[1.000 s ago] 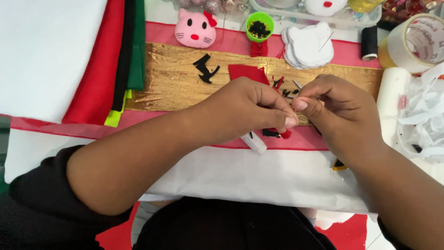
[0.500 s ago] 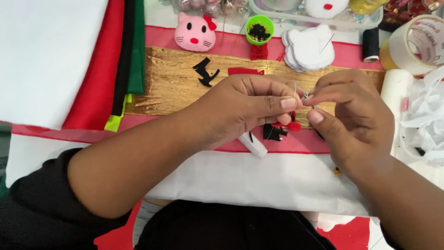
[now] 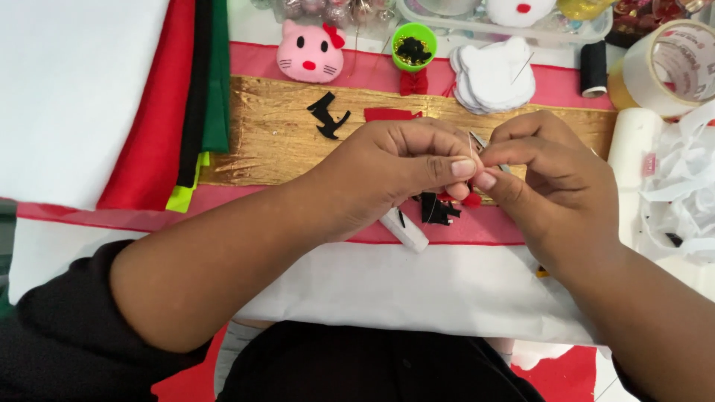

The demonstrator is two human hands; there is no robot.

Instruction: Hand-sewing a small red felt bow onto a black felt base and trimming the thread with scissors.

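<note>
Hands (image 3: 469, 167) pinching needle (image 3: 471, 143), upright

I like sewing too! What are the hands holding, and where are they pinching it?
The left hand and right hand pinch a thin needle between their fingertips, near its lower end; its tip pokes up above the fingers.

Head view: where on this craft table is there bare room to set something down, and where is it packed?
Free: the gold strip between the folded felt stack and the black cut-outs; also the white cloth along the near edge. Crowded: the far edge around the pink cat face, green cup and tape roll, and under both hands.
</note>
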